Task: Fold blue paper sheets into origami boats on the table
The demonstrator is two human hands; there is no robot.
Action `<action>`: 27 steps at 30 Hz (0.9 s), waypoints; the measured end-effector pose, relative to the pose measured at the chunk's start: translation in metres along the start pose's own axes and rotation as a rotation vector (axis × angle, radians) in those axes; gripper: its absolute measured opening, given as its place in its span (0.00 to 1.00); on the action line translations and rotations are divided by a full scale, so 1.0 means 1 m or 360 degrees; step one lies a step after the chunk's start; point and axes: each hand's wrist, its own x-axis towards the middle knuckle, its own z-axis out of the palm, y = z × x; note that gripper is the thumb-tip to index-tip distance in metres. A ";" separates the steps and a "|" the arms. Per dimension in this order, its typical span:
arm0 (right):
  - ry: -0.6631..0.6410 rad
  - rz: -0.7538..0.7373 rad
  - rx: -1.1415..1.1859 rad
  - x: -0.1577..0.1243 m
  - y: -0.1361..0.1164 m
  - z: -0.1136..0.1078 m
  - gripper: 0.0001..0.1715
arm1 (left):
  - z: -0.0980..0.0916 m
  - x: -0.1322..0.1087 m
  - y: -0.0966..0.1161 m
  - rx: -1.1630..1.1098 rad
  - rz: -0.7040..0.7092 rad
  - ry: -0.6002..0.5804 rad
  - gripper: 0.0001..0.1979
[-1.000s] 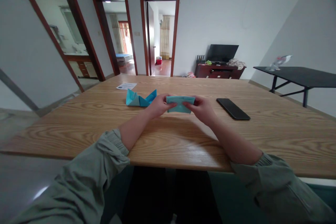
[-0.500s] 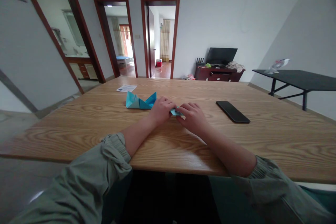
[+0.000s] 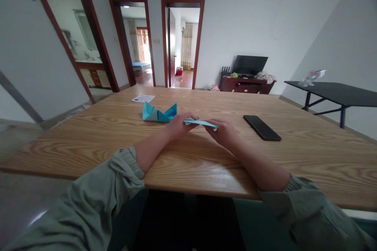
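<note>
Cool, subdued daylight leaves the white wall [image 3: 235, 27] greyish, with the brightest spots beyond the doorways: a nearly washed-out glazed door [image 3: 143, 45] and a small glowing ceiling lamp [image 3: 126, 6]. Sheen whitens the wooden table [image 3: 212, 172] toward its near edge, a soft shadow falls beside the right forearm [image 3: 259, 162], a glare streak marks the tiled floor [image 3: 38, 217], and the lap [image 3: 191, 219] sinks into near-black. Wide-angle distortion tilts the left door frame [image 3: 98, 39], the upper right corner darkens, and fine detail on the folded blue paper [image 3: 202, 122] looks soft.
</note>
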 end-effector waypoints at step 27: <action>-0.0306 0.0284 0.0103 0.001 0.011 0.011 0.24 | -0.009 -0.013 -0.005 0.0354 -0.0304 -0.0561 0.26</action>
